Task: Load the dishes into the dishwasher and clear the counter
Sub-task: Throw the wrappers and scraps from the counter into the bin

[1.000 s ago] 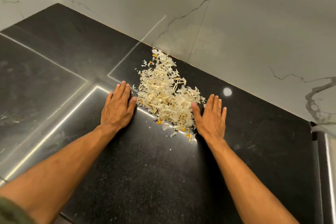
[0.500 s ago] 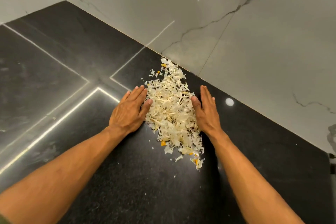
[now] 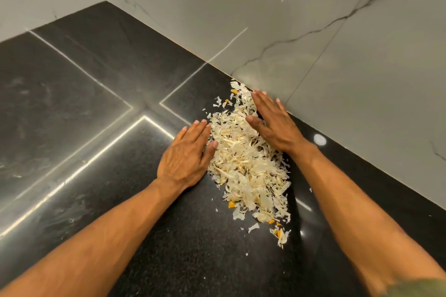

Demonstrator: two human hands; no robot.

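- Pale peel scraps [image 3: 246, 166] lie heaped on the black desk [image 3: 96, 108], beside the wall.
- Left hand [image 3: 187, 158] and right hand [image 3: 274, 123], both flat, flank them.
- Best: press edges down, sweep inward, leave no stray flakes.

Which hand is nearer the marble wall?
Right. The right hand lies beside the marble wall behind the peel scraps; the left hand rests across the pile.

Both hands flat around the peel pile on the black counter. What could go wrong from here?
1. The left hand and right hand flank only the far part of the pile of vegetable peelings; its near tail may get left behind.
2. Stray flakes already lie apart on the counter; squeezing could scatter more.
3. Scraps against the marble backsplash may wedge into the seam.
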